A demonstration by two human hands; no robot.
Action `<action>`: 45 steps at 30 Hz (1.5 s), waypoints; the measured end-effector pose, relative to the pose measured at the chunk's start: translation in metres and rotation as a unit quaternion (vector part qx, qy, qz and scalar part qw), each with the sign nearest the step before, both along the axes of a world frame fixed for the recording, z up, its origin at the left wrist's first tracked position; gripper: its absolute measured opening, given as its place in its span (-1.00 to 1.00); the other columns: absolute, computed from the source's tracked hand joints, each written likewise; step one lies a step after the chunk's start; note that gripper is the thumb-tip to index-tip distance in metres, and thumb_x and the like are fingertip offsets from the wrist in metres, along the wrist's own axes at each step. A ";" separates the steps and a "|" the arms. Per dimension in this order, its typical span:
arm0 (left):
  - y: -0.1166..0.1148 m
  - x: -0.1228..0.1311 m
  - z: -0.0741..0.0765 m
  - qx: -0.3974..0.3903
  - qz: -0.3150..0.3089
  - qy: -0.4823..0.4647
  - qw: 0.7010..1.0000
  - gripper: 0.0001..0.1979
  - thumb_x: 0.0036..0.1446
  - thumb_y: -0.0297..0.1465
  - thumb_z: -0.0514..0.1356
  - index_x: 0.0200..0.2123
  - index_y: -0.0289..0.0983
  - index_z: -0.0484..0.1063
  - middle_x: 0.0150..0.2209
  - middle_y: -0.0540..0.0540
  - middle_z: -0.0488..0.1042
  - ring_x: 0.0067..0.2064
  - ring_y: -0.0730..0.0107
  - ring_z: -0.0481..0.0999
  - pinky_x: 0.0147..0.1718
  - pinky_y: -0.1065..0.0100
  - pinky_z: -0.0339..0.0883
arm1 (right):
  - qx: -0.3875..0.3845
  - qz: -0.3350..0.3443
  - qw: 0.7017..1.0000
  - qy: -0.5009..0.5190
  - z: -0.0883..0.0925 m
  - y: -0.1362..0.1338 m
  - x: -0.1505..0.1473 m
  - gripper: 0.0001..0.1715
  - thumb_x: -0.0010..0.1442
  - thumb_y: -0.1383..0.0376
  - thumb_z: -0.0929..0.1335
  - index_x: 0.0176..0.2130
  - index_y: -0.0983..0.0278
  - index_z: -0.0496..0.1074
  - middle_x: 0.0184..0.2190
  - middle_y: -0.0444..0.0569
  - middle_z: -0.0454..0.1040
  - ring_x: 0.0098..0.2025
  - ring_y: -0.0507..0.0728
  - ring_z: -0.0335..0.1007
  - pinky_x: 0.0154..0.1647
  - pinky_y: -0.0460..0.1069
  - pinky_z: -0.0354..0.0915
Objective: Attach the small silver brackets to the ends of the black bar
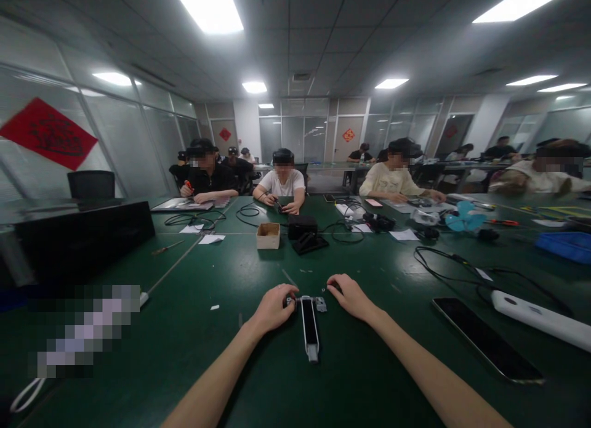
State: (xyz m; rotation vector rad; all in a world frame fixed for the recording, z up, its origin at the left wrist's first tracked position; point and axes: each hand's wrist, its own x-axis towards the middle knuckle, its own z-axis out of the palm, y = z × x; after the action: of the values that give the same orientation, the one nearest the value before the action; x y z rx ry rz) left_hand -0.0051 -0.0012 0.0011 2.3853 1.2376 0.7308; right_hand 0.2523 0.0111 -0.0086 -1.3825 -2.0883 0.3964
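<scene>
A T-shaped device [310,326] lies on the green table, with a long black panel in a pale grey frame and a short crosspiece at its far end. My left hand [276,308] is closed on the left end of that crosspiece, and its fingers cover the part there. The crosspiece's grey right end [321,304] is uncovered. To the right, my right hand [349,294] is held apart from the device, thumb and fingers pinched together. A tiny shiny piece [324,290] shows at its fingertips, too small to name.
Beyond my hands stand an open cardboard box [268,236] and a black stand [310,242]. On my right lie a smartphone [487,339], a white power strip [540,317] and black cables. A black panel [87,249] stands at left. Several people sit across the table.
</scene>
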 end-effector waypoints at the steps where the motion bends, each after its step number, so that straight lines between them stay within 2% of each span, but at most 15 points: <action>1: 0.000 0.000 0.000 0.000 -0.001 -0.001 1.000 -0.73 0.11 -0.46 0.09 -0.09 -0.28 0.39 -0.21 -0.08 0.47 -0.22 0.32 0.45 -0.17 0.31 0.31 | 0.000 0.002 1.000 0.007 0.002 -0.003 -0.001 -0.79 0.22 0.25 0.25 -0.20 0.26 0.42 -0.26 0.00 0.44 -0.22 0.13 0.37 -0.19 0.06 0.34; 6: 0.000 0.000 -0.001 0.011 -0.003 -0.003 1.000 -0.73 0.10 -0.47 0.09 -0.11 -0.28 0.39 -0.23 -0.07 0.47 -0.21 0.32 0.46 -0.17 0.31 0.31 | 0.005 0.053 0.999 -0.003 0.011 -0.016 -0.010 -0.78 0.22 0.28 0.24 -0.20 0.23 0.45 -0.24 -0.04 0.45 -0.19 0.11 0.35 -0.16 0.03 0.32; 12: 0.001 0.000 -0.004 0.020 -0.001 0.000 1.000 -0.72 0.07 -0.50 0.09 -0.12 -0.29 0.39 -0.23 -0.08 0.48 -0.20 0.30 0.45 -0.16 0.32 0.31 | -0.044 0.088 0.995 -0.028 0.007 -0.020 -0.021 -0.72 0.26 0.24 0.21 -0.17 0.25 0.45 -0.21 -0.02 0.42 -0.18 0.09 0.33 -0.14 0.01 0.29; 25: -0.002 0.000 0.002 0.002 -0.003 0.005 1.000 -0.73 0.11 -0.46 0.07 -0.10 -0.29 0.39 -0.21 -0.08 0.47 -0.21 0.32 0.45 -0.15 0.29 0.32 | -0.055 0.096 0.994 -0.009 0.014 -0.024 -0.022 -0.78 0.26 0.23 0.24 -0.18 0.24 0.42 -0.20 -0.04 0.42 -0.17 0.09 0.33 -0.14 0.00 0.28; 34: -0.002 0.001 0.003 -0.002 -0.001 0.003 1.000 -0.73 0.11 -0.47 0.07 -0.10 -0.29 0.39 -0.20 -0.09 0.47 -0.21 0.31 0.45 -0.14 0.28 0.32 | -0.063 0.082 0.995 -0.001 0.010 -0.022 -0.022 -0.80 0.21 0.21 0.30 -0.18 0.22 0.43 -0.25 -0.07 0.44 -0.25 0.08 0.34 -0.24 -0.02 0.29; 45: 0.000 0.001 -0.001 0.023 -0.006 -0.003 1.000 -0.74 0.08 -0.49 0.09 -0.13 -0.29 0.40 -0.25 -0.07 0.48 -0.24 0.33 0.45 -0.18 0.32 0.33 | -0.046 0.082 0.996 -0.009 0.006 -0.019 -0.020 -0.76 0.25 0.17 0.26 -0.23 0.23 0.45 -0.25 -0.05 0.44 -0.20 0.10 0.32 -0.14 0.02 0.26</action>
State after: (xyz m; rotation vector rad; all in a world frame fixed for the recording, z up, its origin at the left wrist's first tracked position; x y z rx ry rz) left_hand -0.0040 -0.0013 -0.0002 2.4241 1.2142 0.7709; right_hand 0.2319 -0.0083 -0.0025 -1.2743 -2.2299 0.5564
